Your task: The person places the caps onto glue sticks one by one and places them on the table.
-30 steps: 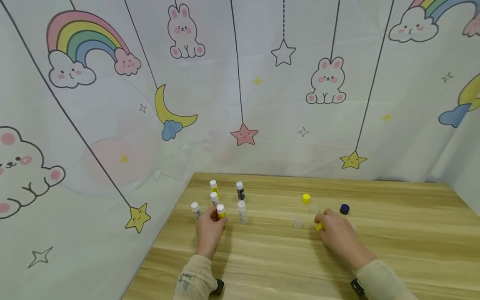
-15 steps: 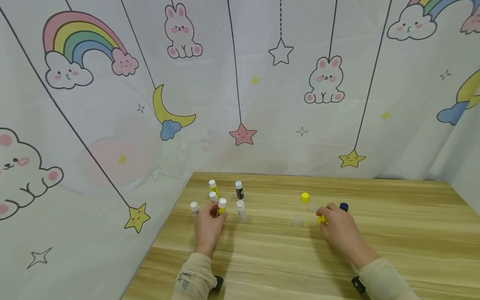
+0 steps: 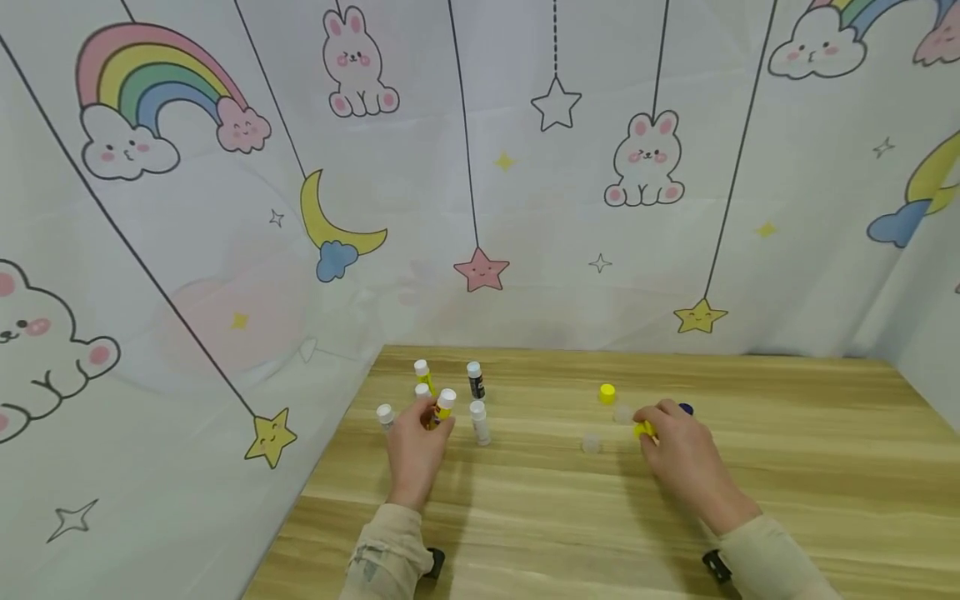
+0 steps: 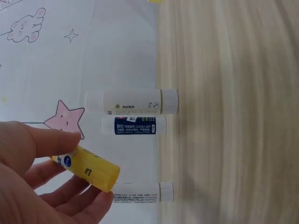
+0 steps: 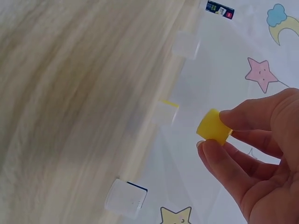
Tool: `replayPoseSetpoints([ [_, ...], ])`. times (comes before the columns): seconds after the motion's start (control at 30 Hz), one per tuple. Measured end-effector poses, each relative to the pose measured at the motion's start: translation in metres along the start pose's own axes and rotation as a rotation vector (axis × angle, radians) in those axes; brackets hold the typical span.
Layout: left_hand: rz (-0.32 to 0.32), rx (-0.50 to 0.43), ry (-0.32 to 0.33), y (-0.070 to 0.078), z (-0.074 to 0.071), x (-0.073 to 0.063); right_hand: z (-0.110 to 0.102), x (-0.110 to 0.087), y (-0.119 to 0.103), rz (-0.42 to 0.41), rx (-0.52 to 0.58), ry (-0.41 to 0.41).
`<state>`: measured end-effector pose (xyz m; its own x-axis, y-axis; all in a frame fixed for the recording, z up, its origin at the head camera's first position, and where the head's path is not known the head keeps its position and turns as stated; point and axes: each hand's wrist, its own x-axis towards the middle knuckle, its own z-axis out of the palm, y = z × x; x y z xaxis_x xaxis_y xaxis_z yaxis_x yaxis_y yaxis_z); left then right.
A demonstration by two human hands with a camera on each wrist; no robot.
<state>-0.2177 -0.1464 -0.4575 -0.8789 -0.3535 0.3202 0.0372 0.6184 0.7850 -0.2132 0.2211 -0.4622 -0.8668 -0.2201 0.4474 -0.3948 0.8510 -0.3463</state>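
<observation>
My left hand [image 3: 417, 450] grips a yellow glue stick [image 4: 88, 168] between thumb and fingers. Its white top shows in the head view, leaning right, and the stick is lifted off the table. Close around that hand stand several other glue sticks: a white one [image 3: 480, 423], a dark-labelled one [image 3: 476, 381], a yellow one [image 3: 423, 377] and a pale one [image 3: 386, 415] partly behind the hand. On the right, my right hand [image 3: 678, 454] pinches a yellow cap [image 5: 214, 127] between thumb and fingertips, held above the table.
Near my right hand lie a second yellow cap [image 3: 607, 393], translucent caps [image 3: 592, 443] and a dark blue cap [image 3: 686, 409] partly covered by the hand. A printed curtain [image 3: 570, 308] hangs behind the wooden table [image 3: 540, 533].
My left hand has raised the yellow glue stick and tipped its top to the right. My right hand has lifted the yellow cap up from the table.
</observation>
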Motion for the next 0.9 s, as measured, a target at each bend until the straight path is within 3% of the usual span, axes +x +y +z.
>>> replayPoseSetpoints([
  [0.6, 0.22, 0.062, 0.077, 0.028, 0.0, -0.003, -0.007, 0.004, -0.002, -0.014, 0.035, 0.091],
  [0.9, 0.25, 0.067, 0.065, 0.034, 0.004, -0.003, -0.013, 0.008, -0.008, -0.01, 0.095, 0.125],
])
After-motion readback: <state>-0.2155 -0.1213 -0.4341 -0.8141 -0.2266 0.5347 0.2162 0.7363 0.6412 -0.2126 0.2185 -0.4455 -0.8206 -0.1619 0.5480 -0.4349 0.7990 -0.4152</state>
